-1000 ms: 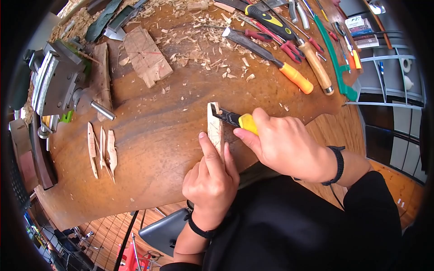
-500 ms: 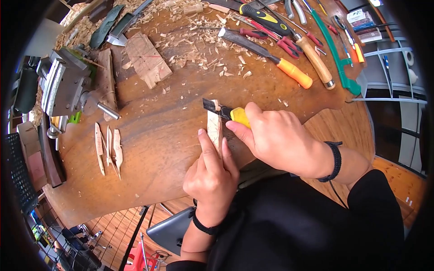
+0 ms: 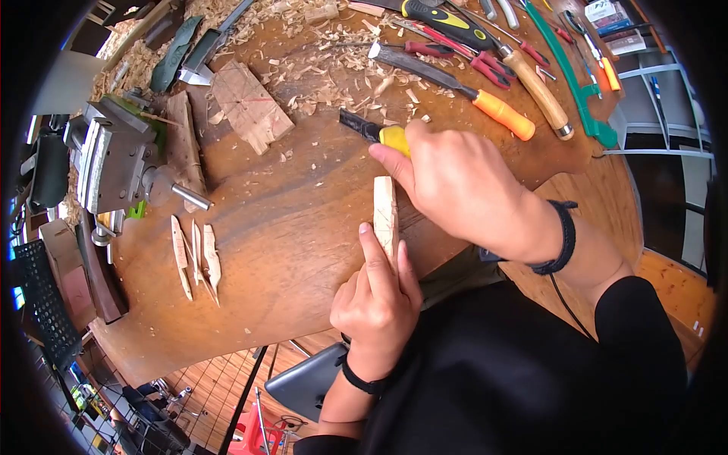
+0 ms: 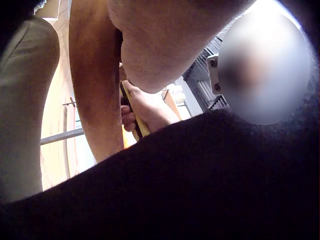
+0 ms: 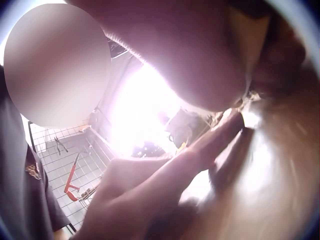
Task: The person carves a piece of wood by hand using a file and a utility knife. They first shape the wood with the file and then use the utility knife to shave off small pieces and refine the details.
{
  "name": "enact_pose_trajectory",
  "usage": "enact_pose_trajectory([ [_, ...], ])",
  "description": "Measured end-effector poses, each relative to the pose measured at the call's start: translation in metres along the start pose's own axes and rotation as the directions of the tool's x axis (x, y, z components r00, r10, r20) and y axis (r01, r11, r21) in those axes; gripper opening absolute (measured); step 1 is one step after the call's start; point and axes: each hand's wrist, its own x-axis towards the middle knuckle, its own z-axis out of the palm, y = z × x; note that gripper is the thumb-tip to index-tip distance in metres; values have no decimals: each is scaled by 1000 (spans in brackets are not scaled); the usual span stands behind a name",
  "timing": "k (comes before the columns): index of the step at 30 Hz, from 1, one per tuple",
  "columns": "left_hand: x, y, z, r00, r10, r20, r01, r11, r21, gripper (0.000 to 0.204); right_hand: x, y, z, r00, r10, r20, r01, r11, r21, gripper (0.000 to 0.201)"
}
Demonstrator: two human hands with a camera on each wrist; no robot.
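Note:
In the head view, my left hand (image 3: pixel 377 307) grips the lower part of a narrow wooden block (image 3: pixel 385 203) near the table's front edge. The forefinger lies along its left side and the thumb along its right. Pencil lines show on its pale face, and its far end is bevelled. My right hand (image 3: pixel 470 182) holds a yellow-handled utility knife (image 3: pixel 394 139) with a dark blade. Its blade points left, beyond the block's far end and apart from it. The left wrist view shows the right hand (image 4: pixel 152 107) around the knife, partly hidden.
On the left lie several carved wood slivers (image 3: pixel 180 258), with a metal vise (image 3: pixel 114 167) behind them. A marked board (image 3: pixel 249 105) and wood shavings (image 3: pixel 334 80) cover part of the back. An orange-handled chisel (image 3: pixel 504 115), a wooden-handled tool (image 3: pixel 538 98) and a green tool (image 3: pixel 588 106) lie right.
The knife was at the block's far end and has moved away beyond it, clear of the wood. The left hand keeps its grip, and block and hand now appear farther right in view.

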Motion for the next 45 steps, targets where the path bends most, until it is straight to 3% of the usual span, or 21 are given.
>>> enact_pose_trajectory([
  [2,2,-1,2,999,-22,-40,22,1000,1,49,6,-1,-4,1000,-2,16,1,998,68,43],
  [4,2,0,2,997,-71,-23,70,997,-36,48,0,3,-7,979,64,191,-110,965,237,47],
  [5,1,0,3,997,-79,-18,78,996,-37,48,-1,8,-8,978,62,201,-110,965,236,47],
  [7,1,-2,5,995,-77,-65,72,994,-81,46,-4,15,-11,955,84,285,-232,809,540,56],
  [8,1,-1,2,995,-82,-64,77,993,-86,46,-2,16,-16,954,84,289,-233,812,536,56],
  [9,1,2,-2,992,-127,-28,124,988,-88,43,0,16,-25,862,83,500,-453,569,687,60],
  [10,2,5,-3,985,-171,6,171,980,-99,39,0,19,-34,736,16,676,-653,276,705,65],
  [11,2,0,1,993,-101,-54,96,991,-88,44,0,19,-37,713,-21,701,-692,137,708,71],
  [13,2,2,1,992,-123,-38,118,988,-102,44,-2,33,-28,643,-253,723,-765,-268,586,76],
  [15,1,0,3,991,-114,-67,106,987,-121,44,-3,38,-19,681,-432,591,-726,-500,472,82],
  [17,2,1,3,991,-115,-72,107,988,-112,44,-9,47,-3,697,-536,476,-714,-582,390,85],
  [20,1,3,4,989,-132,-74,125,987,-98,43,-14,52,2,683,-589,433,-719,-646,256,89],
  [31,2,5,6,984,-140,-110,133,989,-65,42,-15,54,3,673,-656,343,-732,-656,184,91],
  [34,2,5,7,982,-147,-116,141,988,-65,42,-16,54,2,687,-663,297,-726,-638,255,76],
  [36,2,5,7,981,-154,-121,146,987,-70,42,-18,56,0,723,-610,325,-689,-674,266,53],
  [37,2,6,7,980,-158,-117,151,986,-70,42,-17,58,0,721,-611,327,-691,-673,264,53],
  [39,3,6,7,980,-164,-112,157,985,-69,42,-14,62,2,721,-644,256,-693,-655,301,35],
  [44,3,7,6,979,-167,-120,160,985,-65,42,-16,64,-3,717,-641,274,-694,-625,358,30],
  [45,3,7,6,979,-166,-120,159,985,-66,42,-17,62,-5,748,-603,278,-662,-642,388,36],
])
